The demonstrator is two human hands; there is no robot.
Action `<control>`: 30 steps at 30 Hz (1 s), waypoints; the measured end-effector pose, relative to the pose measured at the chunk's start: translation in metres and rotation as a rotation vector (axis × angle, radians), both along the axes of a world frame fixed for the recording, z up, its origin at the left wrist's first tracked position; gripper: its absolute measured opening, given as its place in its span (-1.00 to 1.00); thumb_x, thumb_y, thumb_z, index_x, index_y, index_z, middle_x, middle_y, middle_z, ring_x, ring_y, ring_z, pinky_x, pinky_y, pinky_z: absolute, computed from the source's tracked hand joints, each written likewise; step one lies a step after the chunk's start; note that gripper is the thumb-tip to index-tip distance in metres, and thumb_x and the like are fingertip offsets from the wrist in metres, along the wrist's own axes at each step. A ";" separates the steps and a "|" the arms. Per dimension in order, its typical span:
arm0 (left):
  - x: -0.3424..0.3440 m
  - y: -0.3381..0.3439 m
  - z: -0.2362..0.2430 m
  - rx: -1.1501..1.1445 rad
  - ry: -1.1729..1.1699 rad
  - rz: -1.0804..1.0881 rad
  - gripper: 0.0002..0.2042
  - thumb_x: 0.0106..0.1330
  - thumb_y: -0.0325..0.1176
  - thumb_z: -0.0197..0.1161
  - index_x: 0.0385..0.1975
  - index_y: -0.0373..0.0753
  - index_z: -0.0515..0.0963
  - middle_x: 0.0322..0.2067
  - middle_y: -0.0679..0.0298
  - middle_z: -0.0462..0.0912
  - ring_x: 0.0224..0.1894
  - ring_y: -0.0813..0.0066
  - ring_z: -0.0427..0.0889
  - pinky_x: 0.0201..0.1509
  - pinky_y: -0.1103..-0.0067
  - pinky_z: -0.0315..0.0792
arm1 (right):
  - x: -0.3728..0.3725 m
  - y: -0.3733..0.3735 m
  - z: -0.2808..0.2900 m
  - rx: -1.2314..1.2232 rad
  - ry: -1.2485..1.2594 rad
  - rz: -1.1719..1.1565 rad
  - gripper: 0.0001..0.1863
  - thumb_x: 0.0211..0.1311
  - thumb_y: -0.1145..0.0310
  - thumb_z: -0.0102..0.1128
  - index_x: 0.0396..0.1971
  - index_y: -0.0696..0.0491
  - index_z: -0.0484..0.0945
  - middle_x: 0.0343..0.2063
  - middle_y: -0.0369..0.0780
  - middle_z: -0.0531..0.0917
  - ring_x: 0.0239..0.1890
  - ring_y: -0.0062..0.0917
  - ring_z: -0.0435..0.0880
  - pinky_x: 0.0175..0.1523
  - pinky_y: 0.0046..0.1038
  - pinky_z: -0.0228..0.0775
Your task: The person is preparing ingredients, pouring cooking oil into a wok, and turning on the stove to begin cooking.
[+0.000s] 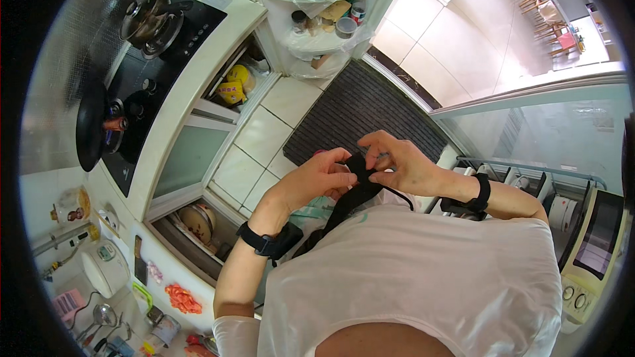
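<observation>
A wide black strap (349, 201) runs up in front of my white shirt to both hands. My left hand (311, 182) pinches the strap's upper end from the left, its fingers curled. From the right, my right hand (402, 164) grips the same end between thumb and fingers. The fingers hide part of the strap, and I cannot make out what it belongs to. A thin black cord (401, 197) curves out below my right hand. Each wrist wears a black band with a small dark box.
At left is a black cooktop (155, 79) with a glass-lidded pot (144, 18) and a dark wok (91, 125). A drawer (241, 86) below it stands open. Chopped red food (182, 299) and a knife (139, 261) lie on the lower-left counter. A dark ribbed mat (357, 102) covers the floor ahead.
</observation>
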State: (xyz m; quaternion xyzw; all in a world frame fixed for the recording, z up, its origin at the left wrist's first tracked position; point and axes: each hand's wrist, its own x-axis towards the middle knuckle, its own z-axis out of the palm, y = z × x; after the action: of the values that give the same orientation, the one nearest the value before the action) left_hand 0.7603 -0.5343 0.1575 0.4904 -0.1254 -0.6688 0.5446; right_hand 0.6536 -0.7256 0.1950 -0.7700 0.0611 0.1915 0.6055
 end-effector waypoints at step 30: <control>0.010 0.043 0.009 0.012 -0.766 -0.023 -0.91 0.08 -0.48 0.18 -0.48 -0.37 0.49 -0.62 0.22 0.48 -0.58 0.50 0.41 -0.44 0.59 0.33 | 0.022 0.012 -0.007 -0.176 -0.300 0.220 -0.25 -0.09 0.59 0.24 0.20 0.07 0.20 -0.20 -0.16 0.57 -0.05 -0.34 0.49 0.02 -0.37 0.38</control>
State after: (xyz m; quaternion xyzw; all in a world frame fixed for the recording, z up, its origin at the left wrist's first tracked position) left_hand 0.7707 -0.4909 0.1670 0.7066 -0.3213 -0.4438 0.4478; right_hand 0.6759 -0.7135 0.1884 -0.8418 -0.0975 0.1335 0.5139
